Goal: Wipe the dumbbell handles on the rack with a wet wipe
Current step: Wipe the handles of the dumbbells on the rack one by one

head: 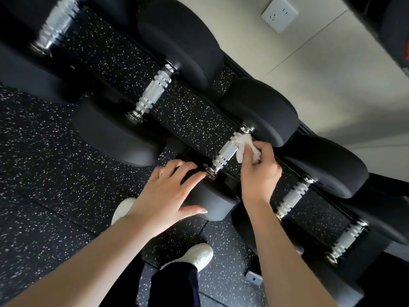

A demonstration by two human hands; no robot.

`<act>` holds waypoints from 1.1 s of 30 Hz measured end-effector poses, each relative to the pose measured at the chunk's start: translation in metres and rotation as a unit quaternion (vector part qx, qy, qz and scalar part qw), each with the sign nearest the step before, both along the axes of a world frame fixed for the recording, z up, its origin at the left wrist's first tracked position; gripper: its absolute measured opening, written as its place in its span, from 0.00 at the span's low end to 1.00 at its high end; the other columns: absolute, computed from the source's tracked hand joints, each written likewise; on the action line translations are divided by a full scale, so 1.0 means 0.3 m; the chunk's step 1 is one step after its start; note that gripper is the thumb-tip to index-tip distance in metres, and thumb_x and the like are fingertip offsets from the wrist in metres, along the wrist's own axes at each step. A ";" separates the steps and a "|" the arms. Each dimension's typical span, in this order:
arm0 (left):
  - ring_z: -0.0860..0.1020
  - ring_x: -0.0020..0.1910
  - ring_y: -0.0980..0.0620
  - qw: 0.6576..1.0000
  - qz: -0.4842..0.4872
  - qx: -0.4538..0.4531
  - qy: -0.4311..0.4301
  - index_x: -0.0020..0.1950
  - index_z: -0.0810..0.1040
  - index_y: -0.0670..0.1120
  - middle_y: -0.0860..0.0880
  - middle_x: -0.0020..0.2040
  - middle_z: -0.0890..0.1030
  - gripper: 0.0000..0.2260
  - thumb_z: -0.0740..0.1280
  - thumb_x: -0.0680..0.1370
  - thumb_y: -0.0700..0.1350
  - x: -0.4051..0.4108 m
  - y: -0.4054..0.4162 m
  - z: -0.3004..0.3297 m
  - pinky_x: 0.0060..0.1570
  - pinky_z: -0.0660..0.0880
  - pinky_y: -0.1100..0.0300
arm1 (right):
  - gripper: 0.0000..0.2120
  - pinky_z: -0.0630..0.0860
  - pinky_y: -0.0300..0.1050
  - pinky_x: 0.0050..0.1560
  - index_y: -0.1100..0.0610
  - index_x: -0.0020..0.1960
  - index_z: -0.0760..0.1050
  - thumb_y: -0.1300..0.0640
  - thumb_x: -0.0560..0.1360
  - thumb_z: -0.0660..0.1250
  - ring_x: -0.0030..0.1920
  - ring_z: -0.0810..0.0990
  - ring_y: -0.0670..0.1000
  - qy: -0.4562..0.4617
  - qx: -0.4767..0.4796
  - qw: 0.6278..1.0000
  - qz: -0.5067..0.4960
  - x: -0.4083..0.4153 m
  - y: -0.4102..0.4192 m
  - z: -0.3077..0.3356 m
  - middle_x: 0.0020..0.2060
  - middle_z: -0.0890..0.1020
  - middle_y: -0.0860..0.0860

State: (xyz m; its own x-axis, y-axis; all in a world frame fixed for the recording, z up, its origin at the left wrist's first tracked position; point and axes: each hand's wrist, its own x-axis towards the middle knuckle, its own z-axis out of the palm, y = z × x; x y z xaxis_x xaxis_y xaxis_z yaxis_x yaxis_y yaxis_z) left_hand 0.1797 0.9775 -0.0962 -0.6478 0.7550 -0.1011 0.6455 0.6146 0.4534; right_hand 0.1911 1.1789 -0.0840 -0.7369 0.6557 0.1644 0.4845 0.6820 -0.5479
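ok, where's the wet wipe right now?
In the head view, right of centre: the wet wipe is bunched in the right hand, pressed on the far end of the middle dumbbell handle, near its rear head.

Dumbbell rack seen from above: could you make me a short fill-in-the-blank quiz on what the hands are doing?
1. The right hand presses a white ____ against a dumbbell handle.
2. The left hand rests on that dumbbell's black ____.
3. On the wall sits a white ____.
4. The person's shoes are ____.

Missing words: wipe; end weight; socket; white
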 end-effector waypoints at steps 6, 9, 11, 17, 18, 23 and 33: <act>0.72 0.60 0.45 0.999 -0.002 -0.033 0.013 0.66 0.73 0.46 0.47 0.63 0.74 0.29 0.53 0.75 0.64 -0.139 -0.082 0.084 0.53 0.74 0.47 | 0.06 0.74 0.43 0.28 0.58 0.50 0.75 0.55 0.77 0.65 0.29 0.78 0.53 -0.003 -0.050 0.999 0.014 -0.076 -0.095 0.115 0.32 0.81 0.53; 0.74 0.60 0.43 0.998 0.014 -0.053 0.034 0.66 0.74 0.44 0.45 0.63 0.75 0.29 0.53 0.76 0.62 -0.244 -0.156 0.130 0.52 0.75 0.47 | 0.07 0.75 0.47 0.31 0.56 0.53 0.72 0.54 0.78 0.62 0.31 0.80 0.56 -0.034 -0.073 0.996 0.028 -0.150 -0.182 0.136 0.32 0.82 0.54; 0.74 0.60 0.43 0.997 0.025 -0.063 0.047 0.66 0.75 0.43 0.44 0.63 0.75 0.28 0.55 0.76 0.62 -0.310 -0.215 0.144 0.52 0.74 0.46 | 0.07 0.69 0.44 0.32 0.55 0.54 0.71 0.53 0.79 0.61 0.33 0.79 0.55 -0.066 -0.090 0.993 0.033 -0.210 -0.245 0.142 0.34 0.82 0.54; 0.72 0.61 0.41 0.991 0.059 -0.116 0.044 0.67 0.74 0.43 0.44 0.63 0.75 0.29 0.62 0.73 0.61 -0.415 -0.360 0.103 0.53 0.72 0.44 | 0.07 0.65 0.44 0.34 0.54 0.54 0.71 0.54 0.79 0.60 0.38 0.79 0.59 -0.076 -0.127 0.989 -0.001 -0.391 -0.376 0.116 0.38 0.81 0.55; 0.72 0.61 0.41 0.990 0.063 -0.117 0.040 0.66 0.74 0.43 0.44 0.63 0.75 0.30 0.64 0.72 0.61 -0.416 -0.370 0.091 0.53 0.72 0.44 | 0.06 0.66 0.44 0.35 0.54 0.54 0.72 0.54 0.79 0.60 0.39 0.79 0.58 -0.074 -0.135 0.988 -0.013 -0.418 -0.389 0.103 0.39 0.82 0.54; 0.70 0.63 0.42 0.990 0.071 -0.114 0.036 0.66 0.75 0.43 0.44 0.63 0.75 0.30 0.65 0.70 0.61 -0.400 -0.386 0.051 0.53 0.73 0.45 | 0.06 0.67 0.43 0.40 0.54 0.53 0.75 0.55 0.77 0.64 0.47 0.79 0.56 -0.050 -0.199 0.975 -0.086 -0.524 -0.437 0.013 0.49 0.81 0.53; 0.71 0.63 0.44 0.991 0.081 -0.093 0.058 0.65 0.75 0.46 0.46 0.63 0.74 0.29 0.57 0.73 0.65 -0.400 -0.391 0.020 0.51 0.74 0.47 | 0.04 0.72 0.44 0.56 0.59 0.46 0.81 0.61 0.71 0.71 0.57 0.75 0.55 0.049 -0.300 0.925 -0.229 -0.657 -0.465 -0.060 0.52 0.77 0.53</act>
